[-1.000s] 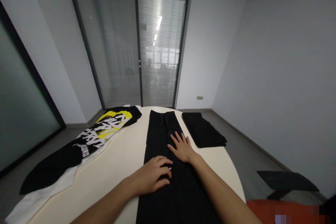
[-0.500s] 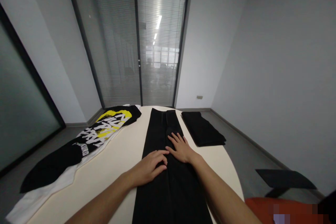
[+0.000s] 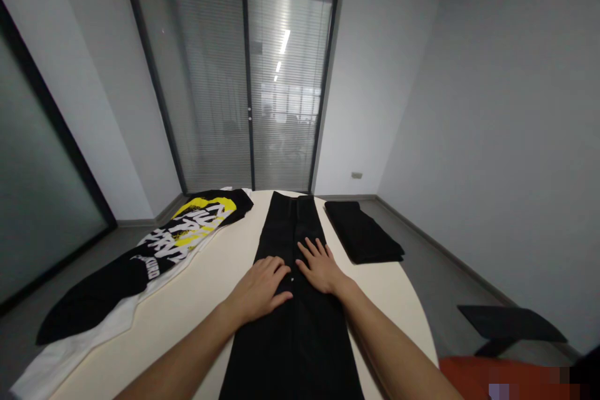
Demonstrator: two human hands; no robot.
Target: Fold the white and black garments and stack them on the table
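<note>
Black trousers (image 3: 290, 350) lie lengthwise over the middle of the table, legs side by side with a seam line between them. My left hand (image 3: 262, 286) rests on the left leg, fingers slightly curled and thumb apart, gripping nothing. On the right leg, a little farther away, my right hand (image 3: 319, 267) lies flat with its fingers spread. A tiny pale speck shows on the cloth between the hands. The near end of the trousers runs out of view at the bottom.
The pale table (image 3: 187, 319) has a rounded edge. Black-and-white printed shirts (image 3: 154, 259) lie along its left side. A folded black garment (image 3: 363, 231) sits at the right edge. A chair with a black armrest (image 3: 510, 322) and red seat (image 3: 487, 372) stands at the lower right.
My left hand has shifted slightly left and its fingers have straightened somewhat. The near part of the trousers has moved to the left. The right hand stays nearly in place, spread.
</note>
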